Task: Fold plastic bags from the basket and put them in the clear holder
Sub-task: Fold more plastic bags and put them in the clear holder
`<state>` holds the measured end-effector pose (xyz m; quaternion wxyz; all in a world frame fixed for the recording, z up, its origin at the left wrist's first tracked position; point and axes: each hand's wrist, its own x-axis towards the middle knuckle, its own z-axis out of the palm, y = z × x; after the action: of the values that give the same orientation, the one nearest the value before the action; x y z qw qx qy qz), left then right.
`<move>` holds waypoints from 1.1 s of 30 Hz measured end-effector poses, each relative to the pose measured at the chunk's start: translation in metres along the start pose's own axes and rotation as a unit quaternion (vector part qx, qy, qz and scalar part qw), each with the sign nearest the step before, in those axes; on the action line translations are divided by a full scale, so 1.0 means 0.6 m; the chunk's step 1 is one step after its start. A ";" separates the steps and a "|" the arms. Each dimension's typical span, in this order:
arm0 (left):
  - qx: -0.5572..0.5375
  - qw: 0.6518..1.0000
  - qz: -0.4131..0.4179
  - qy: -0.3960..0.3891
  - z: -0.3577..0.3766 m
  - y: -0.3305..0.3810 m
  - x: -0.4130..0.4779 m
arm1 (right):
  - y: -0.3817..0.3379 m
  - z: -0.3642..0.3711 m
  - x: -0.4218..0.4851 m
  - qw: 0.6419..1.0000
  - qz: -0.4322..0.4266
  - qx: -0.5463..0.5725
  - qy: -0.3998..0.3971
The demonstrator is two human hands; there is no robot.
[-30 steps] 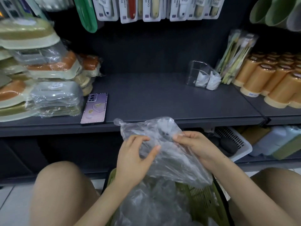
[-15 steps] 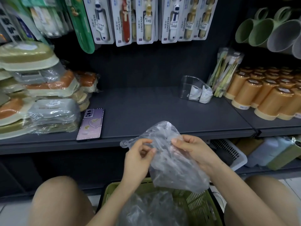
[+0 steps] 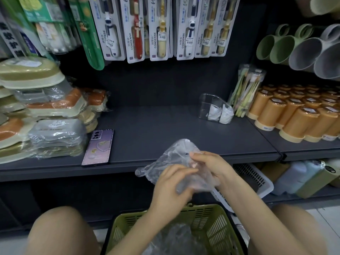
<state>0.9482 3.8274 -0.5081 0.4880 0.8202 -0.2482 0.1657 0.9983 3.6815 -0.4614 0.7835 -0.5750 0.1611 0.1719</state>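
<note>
**Both hands work a clear bag above the green basket**

In the lower middle of the frame, the left hand (image 3: 170,184) and the right hand (image 3: 214,165) hold one crumpled plastic bag (image 3: 169,156) between them, in front of the edge of the dark shelf (image 3: 165,129). The left hand's fingers curl over the bag's lower part. The right hand pinches the bag near its upper right, and the film bunches under its fingers. A loose corner of the bag sticks out to the left of the left hand.

Straight below the hands, at the bottom centre, the green basket (image 3: 213,218) sits between the person's bare knees, with more clear bags (image 3: 176,234) lying inside it.

The clear holder (image 3: 209,102) stands on the shelf in the right middle of the frame, well apart from the hands, with white folded bags (image 3: 221,115) in its lower part. Just right of it stand rows of orange cups (image 3: 294,115).

A purple phone (image 3: 98,146) lies face down at the shelf's front edge, left of centre, beside wrapped stacked boxes (image 3: 55,133). Carded toothbrush packs (image 3: 160,28) hang along the top. A white basket (image 3: 257,179) sits on the lower shelf at the right.
</note>
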 end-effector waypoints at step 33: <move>-0.272 0.839 -0.406 0.237 -0.131 -0.055 0.133 | 0.058 0.075 -0.017 0.727 -0.507 -0.456 0.081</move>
<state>1.0300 3.8902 -0.4541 0.7587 0.6175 0.1959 0.0680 0.9759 3.7332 -0.4737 0.3811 -0.8711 -0.1890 -0.2455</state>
